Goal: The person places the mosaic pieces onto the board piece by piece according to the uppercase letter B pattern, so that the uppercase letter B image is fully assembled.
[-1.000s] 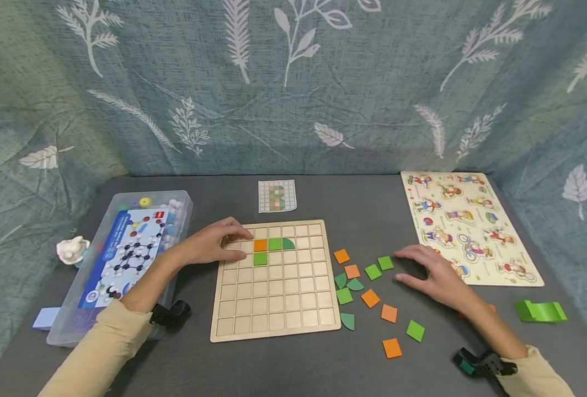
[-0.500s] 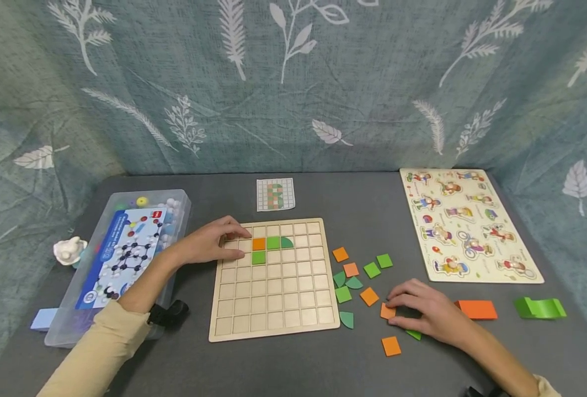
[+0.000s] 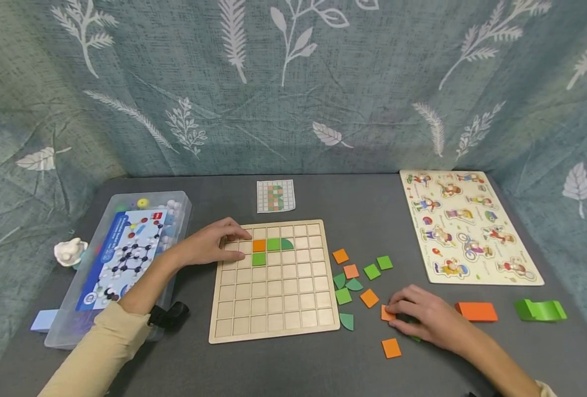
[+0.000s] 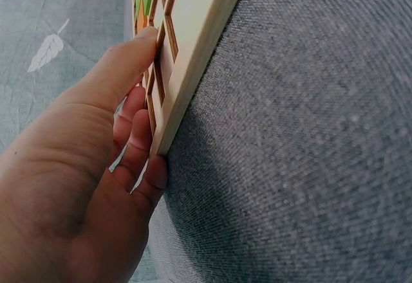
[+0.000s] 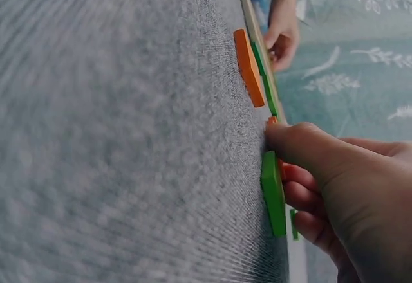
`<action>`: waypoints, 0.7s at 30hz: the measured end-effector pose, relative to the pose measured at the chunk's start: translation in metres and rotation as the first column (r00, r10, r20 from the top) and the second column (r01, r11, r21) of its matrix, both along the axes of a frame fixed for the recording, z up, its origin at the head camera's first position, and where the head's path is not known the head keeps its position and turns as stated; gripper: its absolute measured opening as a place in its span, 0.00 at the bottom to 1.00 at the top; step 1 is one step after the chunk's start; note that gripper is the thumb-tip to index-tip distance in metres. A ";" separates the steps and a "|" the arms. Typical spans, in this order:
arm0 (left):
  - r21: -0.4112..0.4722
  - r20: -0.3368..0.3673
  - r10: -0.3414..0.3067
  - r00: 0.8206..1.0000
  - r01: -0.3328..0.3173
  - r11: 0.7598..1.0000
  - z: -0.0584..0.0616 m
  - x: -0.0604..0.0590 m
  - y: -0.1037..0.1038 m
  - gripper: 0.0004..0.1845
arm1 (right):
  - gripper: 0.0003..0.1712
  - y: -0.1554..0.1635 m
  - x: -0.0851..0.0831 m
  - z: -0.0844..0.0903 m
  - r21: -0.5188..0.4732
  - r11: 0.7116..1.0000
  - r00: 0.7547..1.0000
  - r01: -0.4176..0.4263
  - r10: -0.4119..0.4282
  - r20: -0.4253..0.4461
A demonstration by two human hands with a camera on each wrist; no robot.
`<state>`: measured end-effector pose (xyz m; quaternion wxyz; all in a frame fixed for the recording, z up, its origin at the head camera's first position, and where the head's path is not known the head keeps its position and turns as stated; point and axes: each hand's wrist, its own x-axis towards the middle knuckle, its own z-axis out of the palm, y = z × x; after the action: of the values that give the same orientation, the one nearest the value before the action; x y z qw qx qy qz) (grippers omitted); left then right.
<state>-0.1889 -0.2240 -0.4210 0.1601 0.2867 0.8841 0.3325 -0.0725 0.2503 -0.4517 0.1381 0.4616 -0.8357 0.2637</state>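
On the wooden grid board (image 3: 276, 303), my left hand (image 3: 213, 241) rests at the upper left edge. Its thumb (image 4: 129, 61) lies on the board's surface, and the other fingertips touch near the edge. An orange square tile (image 3: 259, 246), two green square tiles and a dark green quarter-circle tile (image 3: 287, 244) sit in the board's upper cells. Right of the board, my right hand (image 3: 430, 317) pinches an orange square tile (image 3: 385, 314) at table level. Its fingers partly cover that tile. Under the same hand, a green square tile (image 5: 273, 196) is mostly hidden in the head view.
Several loose tiles lie around, including an orange one (image 3: 391, 348) and a green one (image 3: 385, 262). A small pattern card (image 3: 276, 196) lies behind the board. A picture puzzle (image 3: 467, 226), an orange block (image 3: 476, 311) and a green block (image 3: 540, 310) are at right. A plastic box (image 3: 124, 264) stands left.
My right hand has come down and toward me, from beside the upper green tiles to an orange tile, and its fingers have closed in on it. My left hand stays on the board.
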 end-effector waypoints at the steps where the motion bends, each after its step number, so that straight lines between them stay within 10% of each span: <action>1: 0.003 -0.006 -0.004 1.000 0.004 1.000 0.000 0.000 0.000 0.21 | 0.07 -0.001 -0.001 0.000 -0.020 1.000 1.000 -0.001 0.001 0.014; 11: 0.002 0.003 -0.003 1.000 0.003 1.000 0.000 -0.001 0.000 0.21 | 0.08 -0.057 -0.037 0.009 -0.139 0.987 0.997 -0.077 0.079 0.006; 21: 0.014 -0.009 -0.013 1.000 0.013 1.000 0.000 -0.001 -0.001 0.21 | 0.06 -0.148 -0.093 0.016 0.025 0.991 0.991 -0.135 0.135 -0.024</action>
<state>-0.1894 -0.2249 -0.4212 0.1563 0.2949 0.8806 0.3364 -0.1652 0.1020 -0.4362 0.1254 0.5220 -0.8037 0.2566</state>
